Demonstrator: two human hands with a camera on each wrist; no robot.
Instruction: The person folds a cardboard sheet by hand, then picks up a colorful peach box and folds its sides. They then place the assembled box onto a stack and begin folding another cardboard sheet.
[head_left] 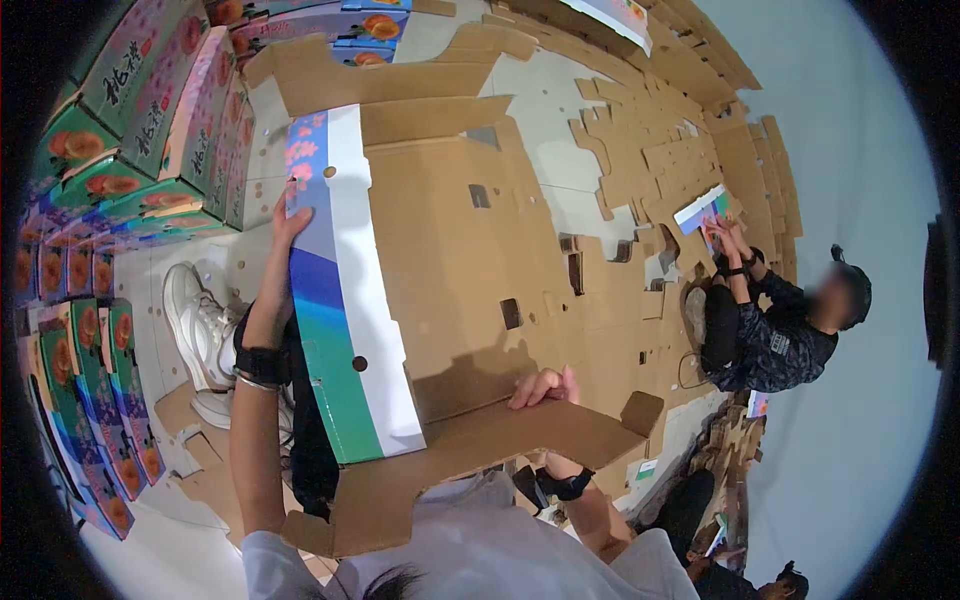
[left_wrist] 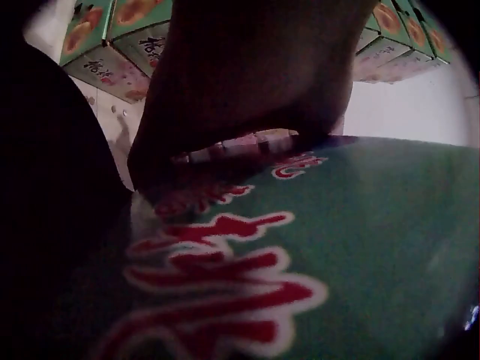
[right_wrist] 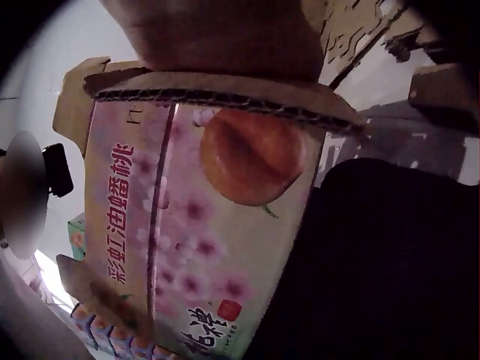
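Observation:
A partly folded cardboard box [head_left: 440, 250] lies in front of me, its plain brown inside facing up. Along its left side runs a printed flap [head_left: 335, 300] in blue, green and white with pink blossoms. My left hand [head_left: 290, 220] grips this edge, thumb over the printed face. In the left wrist view, that hand [left_wrist: 247, 82] darkly overlaps a green panel with red lettering [left_wrist: 225, 285]. My right hand [head_left: 543, 387] holds the near brown side wall, fingers hooked over its top edge. The right wrist view shows the box's outer face [right_wrist: 202, 225], printed with a peach and blossoms.
Finished peach boxes [head_left: 150, 110] stand stacked at the left, with more boxes [head_left: 100, 390] below. Cut cardboard sheets [head_left: 640, 150] cover the floor ahead. At the right a seated person [head_left: 780, 330] handles a printed piece [head_left: 703, 208]. White shoes [head_left: 200, 330] are beside my left arm.

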